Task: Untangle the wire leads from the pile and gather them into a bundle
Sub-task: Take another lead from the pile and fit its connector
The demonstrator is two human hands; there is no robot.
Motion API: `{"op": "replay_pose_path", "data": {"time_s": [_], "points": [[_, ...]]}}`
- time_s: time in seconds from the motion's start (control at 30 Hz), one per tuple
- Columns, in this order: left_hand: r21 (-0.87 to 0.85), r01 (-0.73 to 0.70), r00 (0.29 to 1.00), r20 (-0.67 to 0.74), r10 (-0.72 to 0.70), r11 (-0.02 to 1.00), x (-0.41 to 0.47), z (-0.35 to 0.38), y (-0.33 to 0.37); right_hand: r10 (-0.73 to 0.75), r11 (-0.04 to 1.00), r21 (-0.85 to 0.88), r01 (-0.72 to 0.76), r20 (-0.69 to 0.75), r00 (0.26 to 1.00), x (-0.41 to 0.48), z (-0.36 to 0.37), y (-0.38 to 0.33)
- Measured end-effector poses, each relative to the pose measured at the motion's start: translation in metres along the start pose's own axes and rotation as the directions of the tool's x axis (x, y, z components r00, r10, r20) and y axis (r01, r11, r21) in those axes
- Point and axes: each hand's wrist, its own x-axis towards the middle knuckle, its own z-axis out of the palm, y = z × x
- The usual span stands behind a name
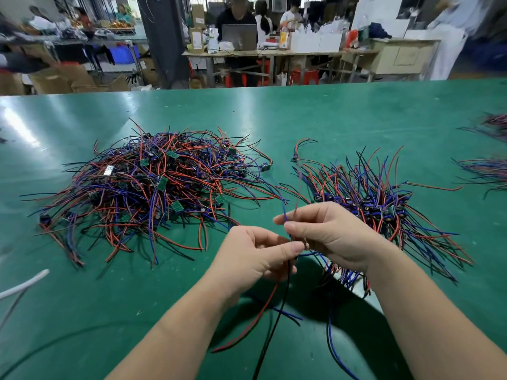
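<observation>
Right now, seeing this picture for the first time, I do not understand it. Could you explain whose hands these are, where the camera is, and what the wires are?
There is no machine here: a person works with bare hands, and the single camera sits on their head, looking down. On the green table lie a tangled pile of red, blue and black wire leads at left and a tidier bundle at right. The left hand and the right hand both pinch one wire lead; its strands hang toward the person.
</observation>
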Motion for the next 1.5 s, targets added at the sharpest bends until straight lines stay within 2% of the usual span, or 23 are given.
{"op": "replay_pose_path", "data": {"time_s": [0.07, 0.13, 0.27, 0.47, 0.53, 0.6, 0.67, 0.73, 0.9, 1.03, 1.17, 1.23, 1.3, 1.37, 1.43, 1.5], "points": [[0.051, 0.042, 0.997, 0.055, -0.045, 0.998, -0.002, 0.000, 0.000, 0.084, 0.996, -0.030, -0.081, 0.129, 0.988, -0.003, -0.006, 0.001], [0.079, 0.074, 0.993, 0.089, -0.081, 0.994, -0.003, 0.000, 0.000, 0.097, 0.994, -0.066, -0.086, 0.190, 0.977, -0.006, -0.011, -0.001], [0.116, 0.086, 0.985, 0.137, -0.101, 0.990, -0.005, -0.001, 0.003, 0.085, 0.992, -0.109, -0.065, 0.191, 0.978, -0.009, -0.018, -0.005], [0.178, 0.091, 0.992, 0.073, -0.106, 0.980, -0.003, -0.004, 0.001, 0.102, 0.942, -0.330, -0.056, 0.126, 0.987, -0.006, -0.016, -0.002], [0.209, 0.104, 0.991, 0.057, -0.118, 0.972, -0.002, -0.004, -0.001, 0.088, 0.945, -0.321, -0.067, 0.053, 0.995, -0.004, -0.016, 0.000], [0.247, 0.120, 0.989, 0.054, -0.137, 0.962, -0.002, -0.005, -0.002, 0.034, 0.969, -0.239, -0.055, -0.089, 0.995, -0.001, -0.017, 0.000], [0.271, 0.131, 0.985, 0.072, -0.156, 0.954, -0.002, -0.006, -0.002, -0.040, 0.989, -0.149, 0.004, -0.238, 0.970, 0.002, -0.019, -0.001], [0.266, 0.138, 0.980, 0.106, -0.171, 0.954, -0.003, -0.008, 0.000, -0.123, 0.988, -0.131, 0.082, -0.353, 0.927, 0.005, -0.020, -0.002], [0.289, 0.139, 0.968, 0.160, -0.191, 0.947, -0.003, -0.016, 0.005, -0.264, 0.964, -0.160, 0.212, -0.487, 0.833, 0.007, -0.011, 0.000], [0.351, 0.133, 0.949, 0.225, -0.222, 0.927, -0.003, -0.021, 0.005, -0.243, 0.959, -0.028, 0.281, -0.587, 0.772, 0.008, -0.007, -0.002], [0.455, 0.155, 0.918, 0.263, -0.298, 0.877, -0.004, -0.028, 0.002, -0.246, 0.948, -0.018, 0.319, -0.677, 0.693, 0.007, -0.006, -0.003], [0.478, 0.151, 0.956, 0.153, -0.251, 0.866, -0.002, -0.026, -0.001, -0.310, 0.934, -0.107, 0.341, -0.718, 0.623, 0.009, -0.007, -0.003], [0.357, 0.126, 0.992, -0.073, -0.107, 0.926, 0.004, -0.022, -0.005, -0.432, 0.902, -0.320, 0.291, -0.700, 0.569, 0.009, -0.006, -0.002], [0.149, 0.066, 0.966, -0.256, -0.026, 0.987, 0.010, -0.022, -0.005, -0.538, 0.818, -0.538, 0.202, -0.591, 0.601, 0.007, -0.001, 0.001], [-0.049, -0.003, 0.937, -0.349, -0.014, 0.999, 0.013, -0.023, -0.001, -0.602, 0.697, -0.702, 0.145, -0.463, 0.650, 0.005, 0.010, 0.005], [-0.184, -0.059, 0.911, -0.412, -0.023, 0.981, 0.015, -0.025, 0.003, -0.637, 0.611, -0.782, 0.125, -0.392, 0.664, 0.002, 0.022, 0.009]]}}
